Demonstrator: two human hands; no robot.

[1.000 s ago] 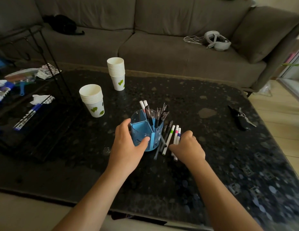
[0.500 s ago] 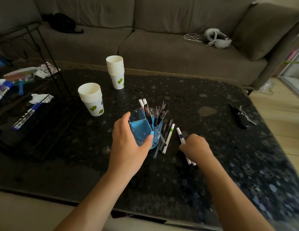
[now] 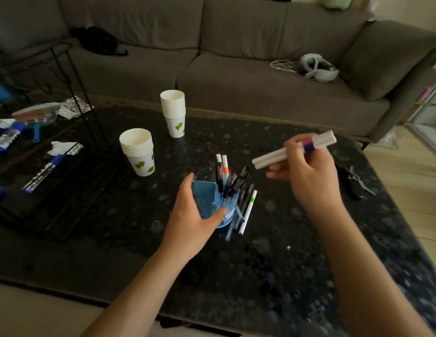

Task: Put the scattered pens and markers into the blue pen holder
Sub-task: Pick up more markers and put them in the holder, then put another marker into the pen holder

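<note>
The blue pen holder (image 3: 207, 198) stands upright on the dark table, with several black and white pens (image 3: 228, 177) sticking out of its right side. My left hand (image 3: 190, 215) wraps around its near side. My right hand (image 3: 309, 178) is raised to the right of the holder, above the table, and grips two white markers (image 3: 273, 156) with pink and blue bands, held nearly level. On the table right beside the holder lie a white marker with a green band (image 3: 248, 211) and several dark pens (image 3: 239, 210).
Two stacks of white paper cups (image 3: 139, 152) (image 3: 174, 113) stand behind and left of the holder. A black wire rack (image 3: 73, 181) with clutter sits at the left. A black tool (image 3: 350, 183) lies at the table's right edge. A grey sofa (image 3: 236, 76) runs behind.
My right hand picked two white markers off the table beside the holder and lifted them up and to the right. My left hand stayed on the holder.
</note>
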